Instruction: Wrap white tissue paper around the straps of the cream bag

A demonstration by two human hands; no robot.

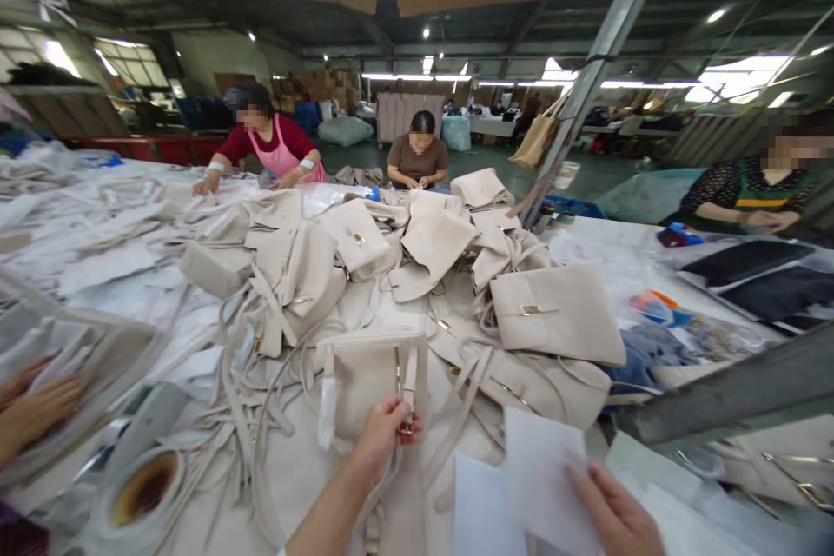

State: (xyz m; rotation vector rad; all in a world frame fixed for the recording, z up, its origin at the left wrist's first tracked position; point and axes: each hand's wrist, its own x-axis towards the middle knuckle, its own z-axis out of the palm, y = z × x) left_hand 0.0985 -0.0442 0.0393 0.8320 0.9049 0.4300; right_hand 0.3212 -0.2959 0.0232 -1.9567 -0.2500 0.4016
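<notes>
My left hand (384,430) is closed on the strap buckle (407,424) of a cream handbag (368,391), which lies in front of me with its gold zip showing. White wrapping covers part of the bag's left handle. At the lower right my right hand (616,508) grips a sheet of white paper (546,473) by its right edge; the fingers are slightly blurred. Partly beneath that sheet lies another piece of white paper (480,504). Loose cream straps (248,443) trail over the table left of the bag.
A heap of cream bags (430,234) fills the middle of the table. A tape roll (147,486) sits lower left, near another person's hands (45,408). A metal post (586,78) rises at right. Other people work across the table, and dark pieces (749,261) lie far right.
</notes>
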